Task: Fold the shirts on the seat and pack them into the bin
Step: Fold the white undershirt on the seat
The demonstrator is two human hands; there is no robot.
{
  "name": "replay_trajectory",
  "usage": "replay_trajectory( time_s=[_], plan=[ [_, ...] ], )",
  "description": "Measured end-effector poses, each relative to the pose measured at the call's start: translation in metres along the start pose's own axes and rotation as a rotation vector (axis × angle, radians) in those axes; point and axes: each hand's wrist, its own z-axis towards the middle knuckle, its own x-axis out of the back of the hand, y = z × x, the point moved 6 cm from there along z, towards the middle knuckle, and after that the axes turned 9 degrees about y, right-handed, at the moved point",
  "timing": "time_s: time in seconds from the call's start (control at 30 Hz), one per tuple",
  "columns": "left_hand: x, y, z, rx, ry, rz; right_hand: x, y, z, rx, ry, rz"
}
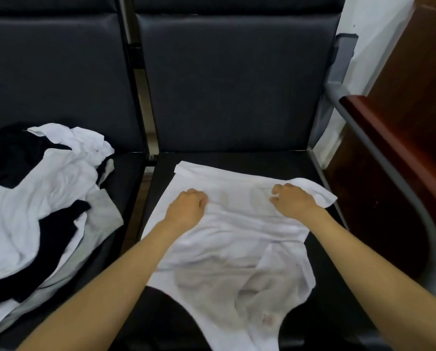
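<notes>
A white shirt lies spread out on the right seat of a dark bench. Its far edge is folded over in a flat strip near the seat back. The near part of the shirt is wrinkled and hangs over the front of the seat.

Both bare arms reach out over the shirt. The left grip sits on the left side of the shirt, with its fingers curled tight and a bit of cloth pinched in them. Wrinkles run out from it across the shirt. The right grip sits on the right side, and its fingers are curled too, clenched on a folded flap of the shirt at that edge. The two are well apart, with smooth cloth between them.

On the left seat is a messy pile of shirts, some white and some black, all mixed up and not folded. It hangs over the front of that seat.

Beside the right seat there is a grey armrest, and past it a dark red wooden piece of furniture.
</notes>
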Motion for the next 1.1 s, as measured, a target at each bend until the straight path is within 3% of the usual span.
replay_trajectory(
  time_s=[0.13, 0.27, 0.37, 0.43, 0.5, 0.7, 0.8, 0.87, 1.0, 1.1],
  plan=[
    [-0.016, -0.01, 0.051, -0.092, -0.039, 0.242, -0.01, 0.017, 0.032, -0.117, -0.056, -0.026],
    [-0.01, -0.029, 0.087, 0.084, -0.008, 0.346, -0.011, 0.003, 0.074, 0.021, -0.042, 0.115],
    [-0.006, -0.034, 0.087, 0.198, 0.084, 0.304, 0.004, -0.002, 0.091, 0.039, 0.223, 0.447],
    [-0.01, -0.013, 0.069, 0.035, 0.165, 0.228, 0.01, 0.003, 0.081, 0.016, 0.347, 0.513],
    [-0.016, 0.014, 0.035, -0.15, 0.159, 0.115, 0.003, 0.003, 0.06, 0.06, 0.293, 0.402],
    [-0.037, 0.08, -0.071, -0.203, -0.102, -0.154, -0.015, 0.007, -0.019, 0.068, -0.06, 0.388],
    [-0.065, 0.094, -0.106, -0.243, -0.288, -0.024, -0.02, 0.007, -0.031, 0.074, -0.182, 0.306],
    [-0.077, 0.086, -0.12, -0.346, -0.349, 0.106, -0.025, 0.016, -0.03, 0.021, -0.216, 0.163],
    [-0.066, 0.062, -0.14, -0.604, -0.506, 0.114, -0.018, 0.027, -0.01, 0.0, -0.19, 0.082],
    [-0.042, 0.049, -0.142, -0.582, -0.587, 0.015, -0.018, 0.017, 0.003, 0.041, -0.191, 0.127]
  ],
)
